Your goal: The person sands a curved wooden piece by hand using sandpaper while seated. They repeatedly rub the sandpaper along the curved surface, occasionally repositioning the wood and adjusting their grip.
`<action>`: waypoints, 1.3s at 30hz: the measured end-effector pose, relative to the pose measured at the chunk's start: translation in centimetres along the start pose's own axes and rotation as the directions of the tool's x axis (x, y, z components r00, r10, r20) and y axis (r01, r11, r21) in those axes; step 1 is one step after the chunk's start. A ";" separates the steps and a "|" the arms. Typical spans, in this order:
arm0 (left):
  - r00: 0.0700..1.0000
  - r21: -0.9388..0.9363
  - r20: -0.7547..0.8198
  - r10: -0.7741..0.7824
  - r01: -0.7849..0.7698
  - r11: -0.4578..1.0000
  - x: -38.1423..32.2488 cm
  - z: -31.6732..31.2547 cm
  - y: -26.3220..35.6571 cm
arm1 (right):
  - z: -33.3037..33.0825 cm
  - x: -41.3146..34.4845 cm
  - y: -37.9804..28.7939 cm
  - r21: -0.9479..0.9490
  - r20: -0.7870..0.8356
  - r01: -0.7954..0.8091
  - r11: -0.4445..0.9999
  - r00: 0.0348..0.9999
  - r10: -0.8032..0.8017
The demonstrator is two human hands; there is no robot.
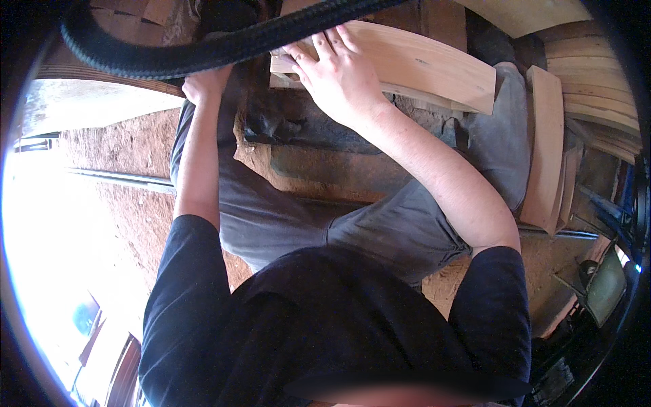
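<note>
My right hand (338, 71) lies with its fingers spread on the left end of a curved wooden board piece (432, 66), which spans the space before me near my right leg. My left hand (206, 84) is at the upper left, by a wooden edge and near my left knee; a black braided hose (203, 58) crosses the view in front of it, and its fingers are mostly hidden. What it holds, if anything, cannot be told.
Another curved wooden piece (544, 147) leans upright beside my right leg, with stacked boards (590, 81) behind it. A dark metal base (315, 132) lies under the work. A metal bar (122, 178) runs over the dusty floor at the left.
</note>
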State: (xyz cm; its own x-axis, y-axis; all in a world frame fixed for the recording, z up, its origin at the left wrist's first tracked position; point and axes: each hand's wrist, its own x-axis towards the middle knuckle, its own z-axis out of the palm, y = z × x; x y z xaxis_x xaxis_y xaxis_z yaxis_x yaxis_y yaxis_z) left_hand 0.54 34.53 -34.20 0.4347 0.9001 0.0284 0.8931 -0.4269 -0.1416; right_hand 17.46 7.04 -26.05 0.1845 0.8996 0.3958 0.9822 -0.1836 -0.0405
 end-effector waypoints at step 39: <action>0.996 0.087 0.075 -0.049 0.043 0.995 0.6 0.1 0.2 | -1.9 0.5 0.7 0.073 0.045 -0.057 0.996 0.998 0.054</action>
State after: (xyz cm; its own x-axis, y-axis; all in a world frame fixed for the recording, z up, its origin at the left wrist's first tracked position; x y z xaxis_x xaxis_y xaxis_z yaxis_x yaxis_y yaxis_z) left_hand 0.99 34.95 -34.35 0.3802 0.9241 -0.0392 0.8975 -0.3789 -0.2256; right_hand 18.20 6.61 -24.14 0.2384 0.9053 0.3516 0.9701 -0.2049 -0.1302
